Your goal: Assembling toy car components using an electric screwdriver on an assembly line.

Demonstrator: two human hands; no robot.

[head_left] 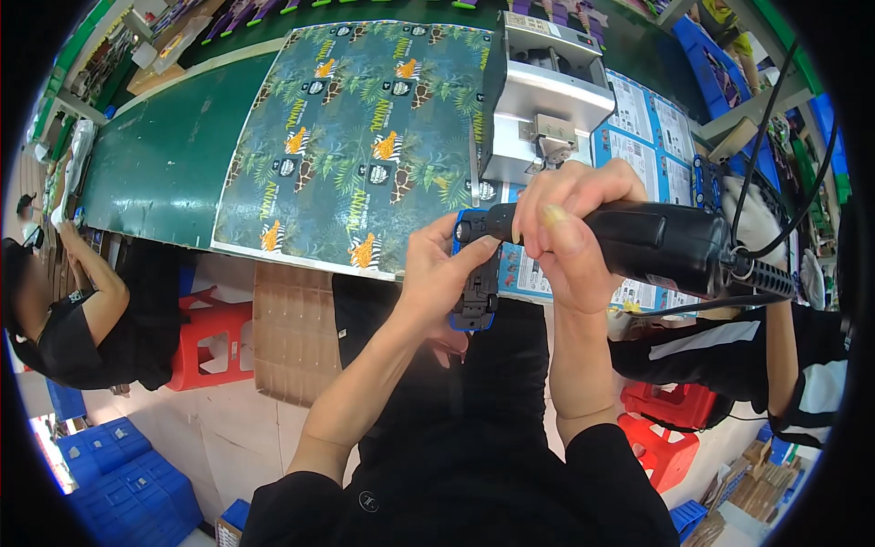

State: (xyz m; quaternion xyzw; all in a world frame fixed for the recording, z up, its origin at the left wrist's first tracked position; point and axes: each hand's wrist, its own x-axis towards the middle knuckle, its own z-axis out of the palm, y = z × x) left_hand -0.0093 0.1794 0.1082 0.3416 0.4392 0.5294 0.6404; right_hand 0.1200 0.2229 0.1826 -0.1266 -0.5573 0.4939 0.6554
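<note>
My right hand (579, 232) is wrapped round a black corded electric screwdriver (670, 244), held level with its nose to the left and the cord at the right end. My left hand (436, 269) grips a small blue toy car (476, 310), its black underside facing up, at the table's near edge. The screwdriver's nose meets the upper part of the car beside my left thumb. Whether the bit sits in a screw is hidden. Just beyond my right hand stands a silver screw feeder (547, 114).
Printed sheets with animal designs (355, 137) cover the green table (169, 173). A blue toy car (705, 182) lies on the right. Purple parts (251, 16) line the far side. Co-workers sit on both sides, near red stools (214, 342). Black cables (770, 137) hang at right.
</note>
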